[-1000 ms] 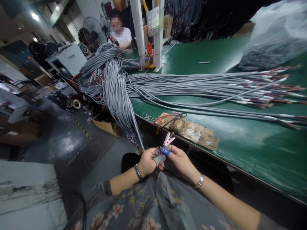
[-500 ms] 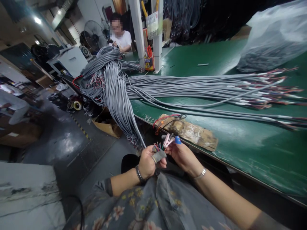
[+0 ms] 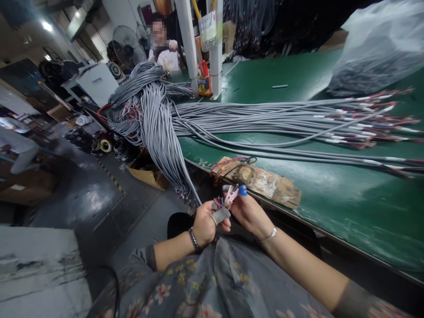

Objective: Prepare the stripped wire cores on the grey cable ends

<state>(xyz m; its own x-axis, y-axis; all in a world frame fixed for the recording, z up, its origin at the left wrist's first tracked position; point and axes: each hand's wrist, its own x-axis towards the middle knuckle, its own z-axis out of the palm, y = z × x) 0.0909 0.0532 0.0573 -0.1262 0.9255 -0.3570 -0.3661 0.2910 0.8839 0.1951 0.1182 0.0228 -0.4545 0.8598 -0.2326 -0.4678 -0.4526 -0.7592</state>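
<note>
My left hand (image 3: 206, 226) is closed around the end of a grey cable (image 3: 195, 199), its thumb wrapped in grey tape. Several coloured wire ends (image 3: 217, 202) fan out above the fist. My right hand (image 3: 249, 213) grips a small pink cutter (image 3: 231, 194) whose jaws sit at those wire ends; its forefinger wears a blue tip cover. Both hands hover over my lap, just off the near edge of the green table (image 3: 331, 194). The held cable runs up into a hanging grey cable bundle (image 3: 165, 145).
Long grey cables (image 3: 281, 119) lie across the table, their stripped ends at the right. A cardboard pad (image 3: 265, 181) with red and black leads sits on the near edge. A plastic bag (image 3: 377, 53) sits back right. Another person (image 3: 162, 44) works at the far end.
My right hand lifted the pink cutter off the left fist, then settled slightly lower, back at the wire ends. The blue-tipped finger now sticks up. The left hand barely moved.
</note>
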